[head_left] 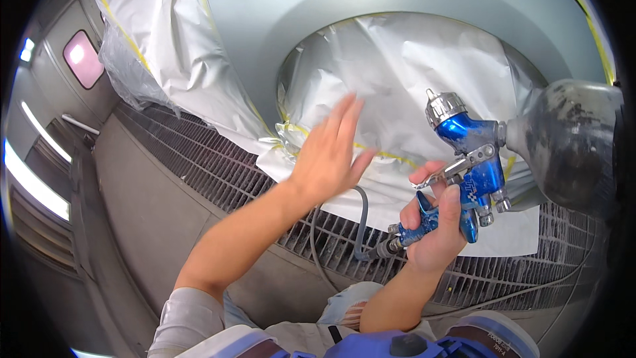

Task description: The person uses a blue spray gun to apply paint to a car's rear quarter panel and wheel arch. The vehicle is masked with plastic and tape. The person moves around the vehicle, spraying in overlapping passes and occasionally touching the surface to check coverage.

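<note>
A: What do we hold?
B: One blue spray gun (485,176), clasped in our right hand (437,242); silver nozzle (445,110) above the grip. Left hand (328,156): empty, fingers outstretched, left of the grip.
A: Containers?
B: One smudged cup (570,142), joined to the spray gun, above and right of the grip; contents, we cannot tell.

The left hand (329,154) is blurred by motion. The spray gun (485,176) is partly covered by the right hand (438,231), and its cup (563,149) is cut off by the dark rim. The grey panel (265,13) is cropped above, the blue mask (371,346) below.
</note>
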### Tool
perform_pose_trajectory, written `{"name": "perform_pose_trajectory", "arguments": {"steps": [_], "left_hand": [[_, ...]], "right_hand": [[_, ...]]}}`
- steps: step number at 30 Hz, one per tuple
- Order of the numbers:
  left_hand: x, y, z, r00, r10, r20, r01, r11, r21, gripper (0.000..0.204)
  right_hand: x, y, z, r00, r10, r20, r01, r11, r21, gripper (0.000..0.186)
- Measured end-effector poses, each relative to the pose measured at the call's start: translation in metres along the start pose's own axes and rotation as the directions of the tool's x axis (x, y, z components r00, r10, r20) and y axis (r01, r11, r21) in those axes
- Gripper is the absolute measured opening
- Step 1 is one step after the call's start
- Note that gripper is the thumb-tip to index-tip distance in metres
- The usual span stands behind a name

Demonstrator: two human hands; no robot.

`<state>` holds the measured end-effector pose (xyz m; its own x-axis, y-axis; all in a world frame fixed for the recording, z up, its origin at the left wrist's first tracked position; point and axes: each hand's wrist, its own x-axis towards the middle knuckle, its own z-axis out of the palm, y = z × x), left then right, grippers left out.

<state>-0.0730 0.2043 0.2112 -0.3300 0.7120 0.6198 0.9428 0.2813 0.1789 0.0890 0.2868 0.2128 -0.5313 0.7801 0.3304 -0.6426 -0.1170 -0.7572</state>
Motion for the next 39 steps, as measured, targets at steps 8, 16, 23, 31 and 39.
{"name": "perform_pose_trajectory", "arguments": {"steps": [8, 16, 23, 31, 39], "left_hand": [[0.1, -0.007, -0.014, 0.942, -0.01, -0.335, 0.048, 0.993, 0.104, 0.066], [0.11, -0.007, -0.01, 0.975, -0.068, -0.21, 0.104, 0.981, 0.163, 0.064], [0.098, -0.012, -0.005, 0.981, -0.099, -0.167, 0.129, 0.976, 0.176, 0.065], [0.102, -0.018, -0.006, 0.968, -0.113, -0.225, 0.15, 0.977, 0.154, 0.064], [0.094, -0.019, 0.0, 0.975, -0.112, -0.19, 0.145, 0.975, 0.168, 0.063]], "right_hand": [[0.0, 0.0, -0.002, 1.0, -0.008, 0.014, 0.009, 1.0, -0.025, 0.036], [-0.001, -0.003, 0.0, 1.0, 0.017, 0.027, -0.014, 0.995, -0.095, 0.033], [-0.002, 0.001, 0.002, 1.0, 0.002, 0.016, 0.0, 0.996, -0.09, 0.033], [-0.004, 0.0, 0.004, 1.0, 0.001, 0.018, 0.001, 0.996, -0.085, 0.033], [-0.005, -0.002, 0.005, 0.999, 0.0, 0.039, 0.005, 0.993, -0.114, 0.032]]}}
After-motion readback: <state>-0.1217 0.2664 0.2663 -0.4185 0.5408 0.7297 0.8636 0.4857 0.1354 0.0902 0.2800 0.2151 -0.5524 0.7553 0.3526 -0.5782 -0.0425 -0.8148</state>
